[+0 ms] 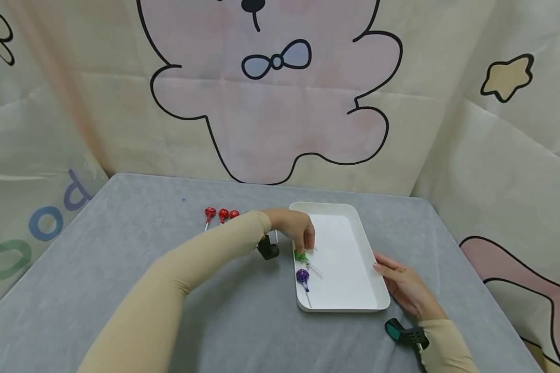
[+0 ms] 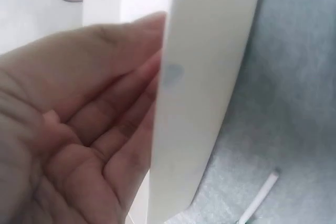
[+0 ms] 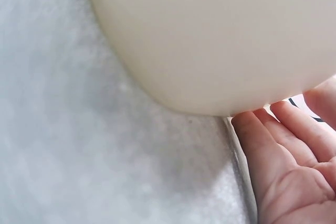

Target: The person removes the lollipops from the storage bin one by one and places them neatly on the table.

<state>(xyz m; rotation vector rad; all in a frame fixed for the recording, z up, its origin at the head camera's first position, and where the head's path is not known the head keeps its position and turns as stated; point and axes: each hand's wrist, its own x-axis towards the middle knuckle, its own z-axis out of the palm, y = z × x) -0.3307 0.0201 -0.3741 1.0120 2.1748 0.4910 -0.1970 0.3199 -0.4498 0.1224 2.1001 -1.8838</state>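
My left hand (image 1: 298, 228) reaches over the left wall of a white tray (image 1: 347, 269), fingers bent down and together. They pinch at a green-wrapped lollipop (image 1: 301, 256); in the left wrist view the tray wall hides the fingertips. Just below it, a purple-wrapped lollipop (image 1: 302, 276) lies in the tray, its stick towards the near edge. My right hand (image 1: 407, 287) rests against the tray's right side, fingers fairly straight and touching the wall, as the right wrist view also shows.
Red-wrapped lollipops (image 1: 223, 213) lie in a row on the grey cloth-covered table (image 1: 158, 223), partly behind the left arm. A white stick (image 2: 260, 198) lies beside the tray. Printed curtains (image 1: 504, 155) stand behind and at the sides.
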